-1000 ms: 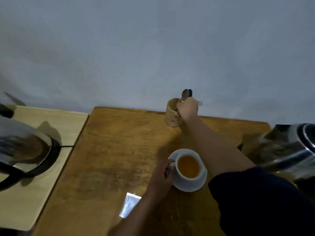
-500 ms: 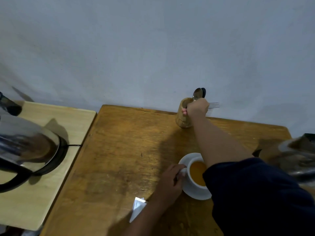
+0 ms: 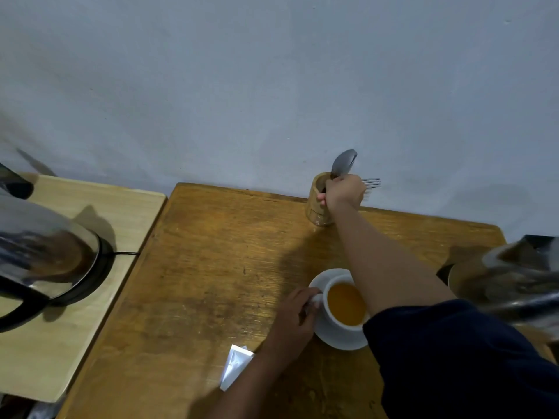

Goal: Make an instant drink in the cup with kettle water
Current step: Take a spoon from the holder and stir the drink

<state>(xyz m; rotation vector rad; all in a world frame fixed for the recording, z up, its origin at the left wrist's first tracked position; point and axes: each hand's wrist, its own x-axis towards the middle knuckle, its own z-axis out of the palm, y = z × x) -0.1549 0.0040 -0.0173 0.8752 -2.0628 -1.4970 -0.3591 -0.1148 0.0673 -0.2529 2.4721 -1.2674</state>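
The cup (image 3: 344, 309) of orange drink sits on its saucer (image 3: 323, 279) near the right of the table (image 3: 211, 282). The left hand (image 3: 298, 317) grips its handle; the right hand (image 3: 344, 192) is closed around cutlery in the wooden holder (image 3: 316, 207) at the far edge.

One head-worn camera looks steeply down from above at a wooden table (image 3: 211, 297). It faces the wall (image 3: 272, 86) behind, close over both arms.

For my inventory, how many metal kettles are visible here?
2: one shiny steel kettle on the pale side table at left, another steel kettle at the right edge, partly cut off.
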